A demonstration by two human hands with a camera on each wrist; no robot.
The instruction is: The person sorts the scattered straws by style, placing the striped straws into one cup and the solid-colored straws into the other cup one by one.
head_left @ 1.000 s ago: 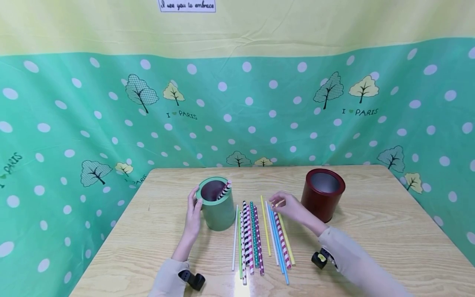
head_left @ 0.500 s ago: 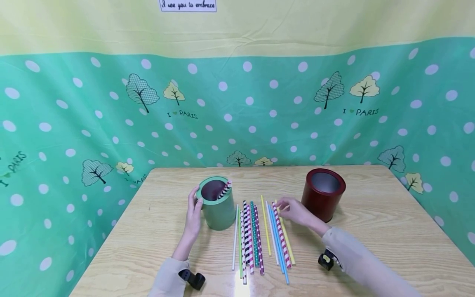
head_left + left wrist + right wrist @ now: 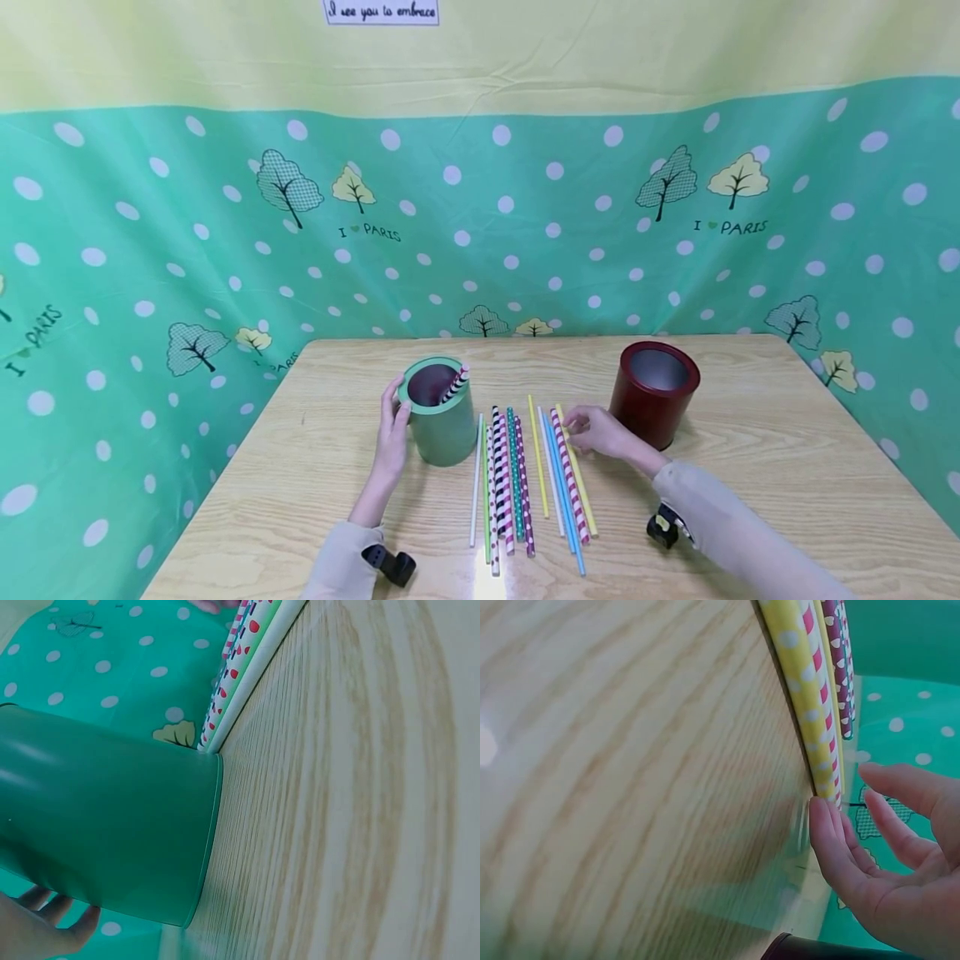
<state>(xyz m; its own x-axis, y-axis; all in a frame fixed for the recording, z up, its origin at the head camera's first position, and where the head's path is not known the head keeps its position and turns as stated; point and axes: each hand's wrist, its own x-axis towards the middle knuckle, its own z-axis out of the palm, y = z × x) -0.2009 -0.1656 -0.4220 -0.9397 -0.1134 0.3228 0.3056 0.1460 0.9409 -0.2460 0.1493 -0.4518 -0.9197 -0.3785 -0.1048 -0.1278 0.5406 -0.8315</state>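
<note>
My left hand (image 3: 392, 433) holds the side of a green canister (image 3: 444, 437), its fingers and thumb against the wall near the rim. Several patterned paper straws (image 3: 454, 385) lean inside, their tops above the rim. In the left wrist view, fingertips (image 3: 86, 922) press the canister's side. My right hand (image 3: 596, 432) is at the far end of a yellow dotted straw (image 3: 802, 690), the outermost on the right. There the fingers touch the straw's end while the thumb stands apart. Beside it lie a pink-striped straw (image 3: 571, 479) and blue straws (image 3: 567, 500).
A dark red canister (image 3: 648, 408) stands just behind the right hand. Between the hands lie more straws: a thin yellow one (image 3: 538, 458), a teal dotted one (image 3: 515, 475), a purple one (image 3: 524, 492) and others. A patterned curtain (image 3: 525, 208) hangs behind the wooden table (image 3: 300, 500).
My right hand has shifted right and slightly toward me, from above the striped and blue straws to the yellow straw's far end. The left hand and both canisters have stayed in place.
</note>
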